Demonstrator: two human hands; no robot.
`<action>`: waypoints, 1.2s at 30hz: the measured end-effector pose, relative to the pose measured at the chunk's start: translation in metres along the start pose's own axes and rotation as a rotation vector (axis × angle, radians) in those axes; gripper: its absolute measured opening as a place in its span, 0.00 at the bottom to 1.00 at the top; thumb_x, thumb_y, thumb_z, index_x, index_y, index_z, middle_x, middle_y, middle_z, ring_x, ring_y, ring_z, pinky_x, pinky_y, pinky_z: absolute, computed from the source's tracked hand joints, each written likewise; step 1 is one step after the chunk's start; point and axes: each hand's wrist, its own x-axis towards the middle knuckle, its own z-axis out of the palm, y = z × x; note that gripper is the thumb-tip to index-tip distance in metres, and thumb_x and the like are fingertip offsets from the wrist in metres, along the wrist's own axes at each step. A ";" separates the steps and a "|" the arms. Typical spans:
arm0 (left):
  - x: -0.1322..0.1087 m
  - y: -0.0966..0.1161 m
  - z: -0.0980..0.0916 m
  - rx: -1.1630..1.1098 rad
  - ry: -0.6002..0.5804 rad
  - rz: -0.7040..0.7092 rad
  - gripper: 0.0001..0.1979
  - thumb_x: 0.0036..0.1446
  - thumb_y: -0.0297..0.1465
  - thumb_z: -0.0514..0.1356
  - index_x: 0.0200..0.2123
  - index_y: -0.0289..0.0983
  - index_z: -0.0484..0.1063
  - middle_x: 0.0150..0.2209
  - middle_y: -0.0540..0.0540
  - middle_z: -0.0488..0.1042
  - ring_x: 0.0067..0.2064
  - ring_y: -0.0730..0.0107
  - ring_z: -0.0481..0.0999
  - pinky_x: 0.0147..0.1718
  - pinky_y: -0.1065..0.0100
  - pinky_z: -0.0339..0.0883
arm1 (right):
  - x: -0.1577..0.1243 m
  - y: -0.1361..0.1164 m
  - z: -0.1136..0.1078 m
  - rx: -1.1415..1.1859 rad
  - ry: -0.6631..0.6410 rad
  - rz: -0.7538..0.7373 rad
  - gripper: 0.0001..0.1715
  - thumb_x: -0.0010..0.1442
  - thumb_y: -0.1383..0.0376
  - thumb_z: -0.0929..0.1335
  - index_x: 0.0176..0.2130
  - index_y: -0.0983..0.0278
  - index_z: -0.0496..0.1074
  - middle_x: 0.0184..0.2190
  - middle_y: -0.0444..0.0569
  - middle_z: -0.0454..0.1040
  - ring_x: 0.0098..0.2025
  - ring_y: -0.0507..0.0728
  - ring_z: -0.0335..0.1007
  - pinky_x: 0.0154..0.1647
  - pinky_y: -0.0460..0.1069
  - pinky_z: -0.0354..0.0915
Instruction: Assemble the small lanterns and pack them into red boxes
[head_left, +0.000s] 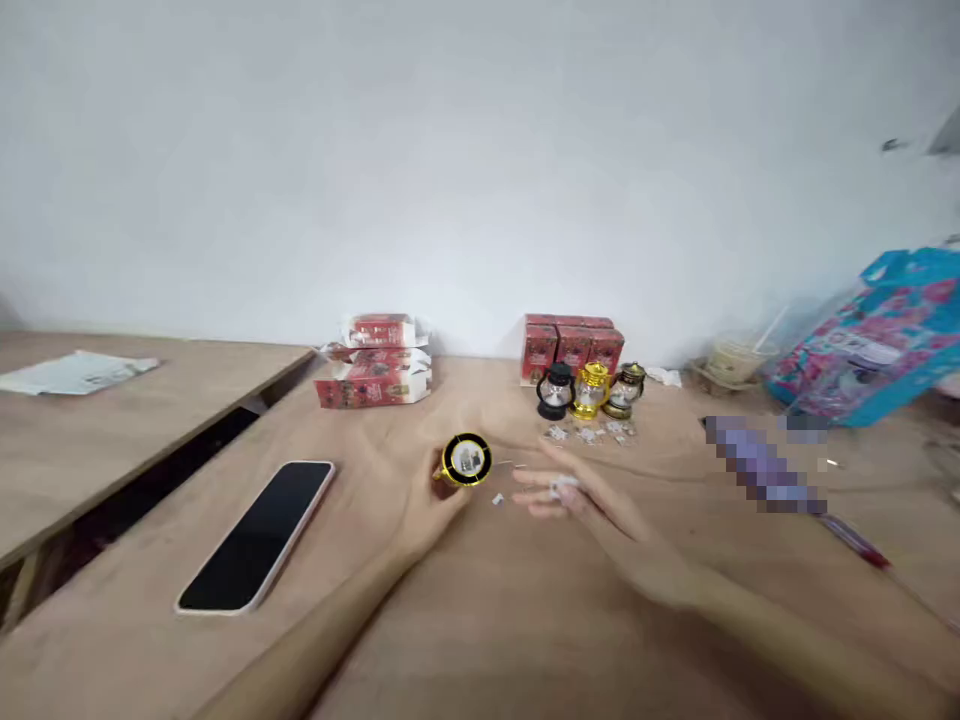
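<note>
My left hand [433, 508] is closed around a small gold lantern [466, 459], whose round black-and-gold underside faces me. A pale round recess with small metallic-looking parts shows in the middle of it. My right hand [592, 510] is to the right, apart from the lantern; its thumb presses a small white piece [562, 486] against the fingers, which are otherwise stretched out. The piece is too blurred to name exactly. On the table between the hands lies a tiny white bit [498, 499], with a thin rod-like item [506, 462] just behind it.
Black, gold and bronze lanterns [592, 390] stand before red boxes [574, 345]. Small white pieces [589, 435] lie in front. Opened red cartons [375, 380] sit back left, a phone [259, 535] nearer. Right are a screwdriver [855, 540], a cup [735, 358] and a floral bag [862, 340].
</note>
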 end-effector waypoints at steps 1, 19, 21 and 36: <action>0.000 0.001 0.000 0.007 -0.008 0.009 0.20 0.46 0.32 0.63 0.43 0.38 0.64 0.44 0.46 0.73 0.48 0.59 0.73 0.49 0.56 0.68 | 0.015 0.001 0.004 0.035 0.047 -0.013 0.25 0.63 0.51 0.62 0.56 0.55 0.58 0.51 0.53 0.73 0.49 0.57 0.73 0.51 0.58 0.67; 0.002 0.021 -0.002 0.077 -0.087 0.028 0.20 0.44 0.28 0.61 0.42 0.37 0.63 0.44 0.43 0.72 0.46 0.61 0.72 0.46 0.60 0.68 | 0.083 0.007 0.023 0.003 0.251 0.048 0.20 0.39 0.52 0.76 0.28 0.64 0.78 0.23 0.45 0.76 0.25 0.51 0.69 0.28 0.46 0.66; 0.002 0.021 -0.001 0.075 -0.093 0.025 0.21 0.43 0.29 0.62 0.43 0.36 0.63 0.44 0.43 0.72 0.46 0.60 0.73 0.46 0.60 0.68 | 0.082 0.006 0.024 0.013 0.261 0.058 0.19 0.38 0.54 0.76 0.28 0.64 0.77 0.23 0.45 0.76 0.25 0.51 0.69 0.28 0.46 0.66; 0.003 0.017 -0.003 0.057 -0.071 -0.015 0.22 0.43 0.29 0.62 0.43 0.37 0.62 0.45 0.43 0.71 0.48 0.59 0.72 0.46 0.58 0.68 | 0.080 0.009 0.025 -0.028 0.280 0.024 0.20 0.44 0.51 0.74 0.28 0.65 0.72 0.23 0.46 0.76 0.25 0.51 0.70 0.28 0.47 0.68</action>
